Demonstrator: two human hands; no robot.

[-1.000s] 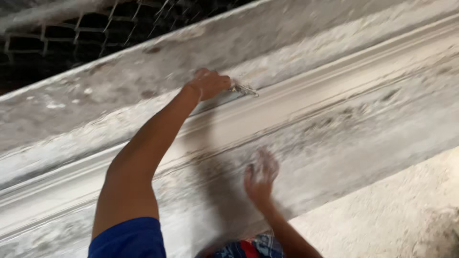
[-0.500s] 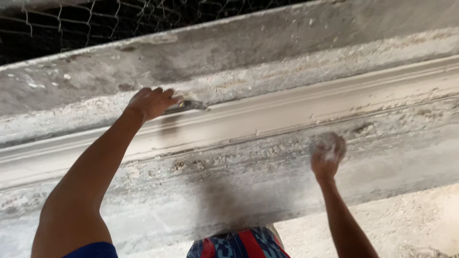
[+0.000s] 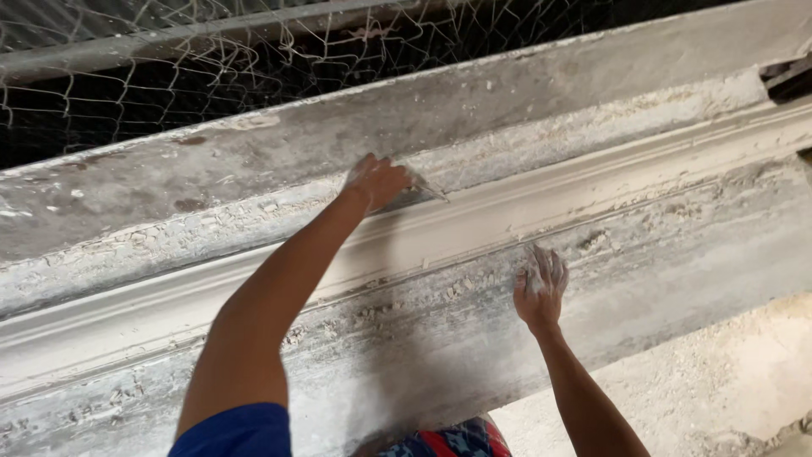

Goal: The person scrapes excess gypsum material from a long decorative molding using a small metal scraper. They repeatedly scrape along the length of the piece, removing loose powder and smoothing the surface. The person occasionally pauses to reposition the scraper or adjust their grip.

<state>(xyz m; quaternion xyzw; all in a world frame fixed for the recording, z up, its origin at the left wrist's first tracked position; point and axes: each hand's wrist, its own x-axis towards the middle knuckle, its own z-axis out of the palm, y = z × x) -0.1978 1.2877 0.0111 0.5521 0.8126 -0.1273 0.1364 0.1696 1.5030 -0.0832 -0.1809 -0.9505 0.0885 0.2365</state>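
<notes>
While my left hand (image 3: 378, 179), closed on a small trowel (image 3: 420, 191), presses its blade into the plaster moulding (image 3: 474, 224) mid-frame, my right hand (image 3: 539, 290) lies open, plaster-caked, on the rough band (image 3: 677, 254) below for bracing.

A rough grey wall (image 3: 474, 101) runs slantwise under wire mesh (image 3: 169, 76), with darkness behind the mesh. Pale, gritty ground (image 3: 719, 381) shows at lower right in soft daylight.

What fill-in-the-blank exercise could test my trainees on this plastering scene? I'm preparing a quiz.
1. The left hand holds a small metal ____ against the moulding.
2. The right hand is smeared with white ____.
3. Above the moulding hangs wire ____.

Missing words: scraper; plaster; mesh.
</notes>
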